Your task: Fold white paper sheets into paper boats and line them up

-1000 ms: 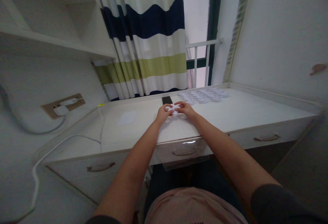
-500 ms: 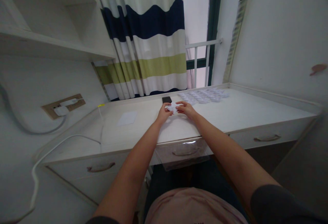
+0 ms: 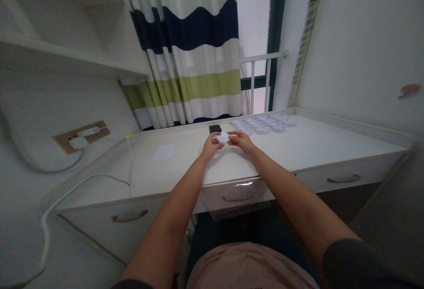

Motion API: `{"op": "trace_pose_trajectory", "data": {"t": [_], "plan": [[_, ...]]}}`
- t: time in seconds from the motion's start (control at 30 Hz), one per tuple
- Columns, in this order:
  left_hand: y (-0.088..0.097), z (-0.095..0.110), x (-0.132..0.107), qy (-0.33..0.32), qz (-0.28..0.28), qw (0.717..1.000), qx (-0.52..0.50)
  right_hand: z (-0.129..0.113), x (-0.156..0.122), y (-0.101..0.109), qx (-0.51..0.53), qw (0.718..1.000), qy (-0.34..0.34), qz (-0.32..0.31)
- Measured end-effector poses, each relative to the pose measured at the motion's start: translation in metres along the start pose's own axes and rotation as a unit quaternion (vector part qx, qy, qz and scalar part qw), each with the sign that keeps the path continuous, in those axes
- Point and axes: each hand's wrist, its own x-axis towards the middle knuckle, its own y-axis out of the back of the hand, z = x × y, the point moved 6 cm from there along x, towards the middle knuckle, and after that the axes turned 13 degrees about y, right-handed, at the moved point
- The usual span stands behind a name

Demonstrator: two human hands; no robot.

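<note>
While left hand (image 3: 209,145) and right hand (image 3: 244,141) pinch paper (image 3: 223,137), it sits between them over the table (image 3: 232,163) | each grip closed on one side | long axis unclear | neither hand nearer

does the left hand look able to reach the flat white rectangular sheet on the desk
Probably yes: nothing visible stands between the left hand and that flat white sheet, though the hand grips a folded white paper.

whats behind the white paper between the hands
Beyond the white paper and left hand, a flat black object lies on the white desk. Whatever the paper and the hand directly cover, possibly including the black object's near edge, can't be seen.
</note>
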Motion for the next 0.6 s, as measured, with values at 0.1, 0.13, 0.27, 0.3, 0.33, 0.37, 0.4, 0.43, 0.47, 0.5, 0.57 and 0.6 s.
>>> {"op": "trace_pose_trajectory", "data": {"t": [0.1, 0.13, 0.27, 0.3, 0.33, 0.37, 0.4, 0.43, 0.47, 0.5, 0.57, 0.6], "plan": [[-0.0015, -0.0007, -0.0004, 0.010, -0.008, 1.000, -0.012, 0.0013, 0.0011, 0.0022, -0.003, 1.000, 0.013, 0.004], [-0.0018, -0.0009, -0.0007, 0.014, -0.010, 1.000, -0.016, 0.0014, 0.0013, 0.0027, -0.003, 1.000, 0.017, 0.004], [-0.0041, -0.0020, -0.0029, 0.035, -0.028, 0.998, -0.034, 0.0002, 0.0008, 0.0030, -0.011, 1.000, 0.026, 0.001], [-0.0047, -0.0023, -0.0035, 0.041, -0.032, 0.998, -0.035, -0.0004, 0.0004, 0.0027, -0.016, 1.000, 0.026, -0.002], [-0.0051, -0.0025, -0.0040, 0.045, -0.034, 0.998, -0.036, -0.0010, 0.0001, 0.0022, -0.024, 0.999, 0.025, -0.006], [-0.0051, -0.0025, -0.0044, 0.048, -0.033, 0.998, -0.035, -0.0016, -0.0002, 0.0016, -0.032, 0.999, 0.023, -0.012], [-0.0050, -0.0025, -0.0046, 0.050, -0.030, 0.998, -0.034, -0.0021, -0.0004, 0.0007, -0.041, 0.999, 0.023, -0.019], [-0.0047, -0.0024, -0.0045, 0.052, -0.027, 0.998, -0.033, -0.0026, -0.0006, -0.0001, -0.048, 0.998, 0.024, -0.026], [-0.0043, -0.0025, -0.0042, 0.054, -0.023, 0.998, -0.032, -0.0030, -0.0007, -0.0010, -0.055, 0.998, 0.026, -0.033], [-0.0035, -0.0028, -0.0036, 0.057, -0.016, 0.998, -0.032, -0.0035, -0.0007, -0.0019, -0.059, 0.997, 0.030, -0.040], [-0.0001, -0.0036, -0.0020, 0.063, 0.007, 0.997, -0.031, -0.0041, -0.0008, -0.0034, -0.064, 0.996, 0.038, -0.052], [0.0019, -0.0040, -0.0011, 0.064, 0.020, 0.997, -0.030, -0.0043, -0.0009, -0.0039, -0.066, 0.995, 0.042, -0.056]]}}
